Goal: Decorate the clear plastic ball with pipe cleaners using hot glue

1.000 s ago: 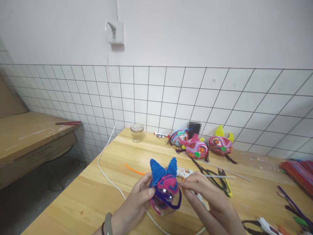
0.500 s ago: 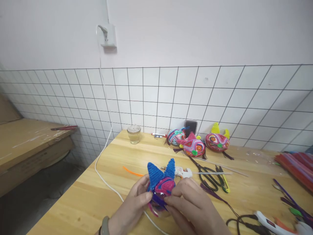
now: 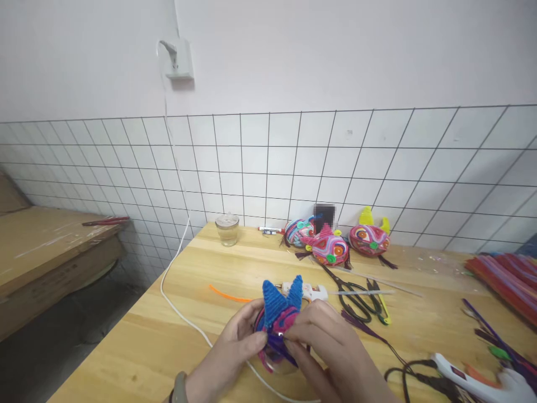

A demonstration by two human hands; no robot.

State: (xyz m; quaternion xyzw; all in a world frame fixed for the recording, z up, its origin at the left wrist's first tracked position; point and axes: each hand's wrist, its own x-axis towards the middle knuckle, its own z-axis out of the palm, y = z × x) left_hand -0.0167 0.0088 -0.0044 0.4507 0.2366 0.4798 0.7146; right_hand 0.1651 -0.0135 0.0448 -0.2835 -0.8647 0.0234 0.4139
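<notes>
A clear round ball [image 3: 286,367] decorated with pink and blue fuzzy strips sits between my hands, with two pointed blue ears [image 3: 274,303] standing on top. My left hand [image 3: 237,342] is wrapped around its left side, thumb on the front. A dark purple fuzzy strip [image 3: 277,342] crosses the front of the ball. My right hand [image 3: 331,350] pinches at that strip with thumb and forefinger, its palm side partly hidden. Just behind the ears lies a white glue gun [image 3: 308,291].
Three finished striped animal heads, one with yellow ears [image 3: 369,240], stand by the wall. Black scissors [image 3: 356,299], a yellow cutter [image 3: 384,308] and clear sticks lie to the right. A glass [image 3: 227,230] stands far left; a white cable [image 3: 180,316] crosses the table.
The ball has turned slightly and shifted a little right within my hands. More of the purple strip shows across its front. My right hand's fingers still pinch at the front.
</notes>
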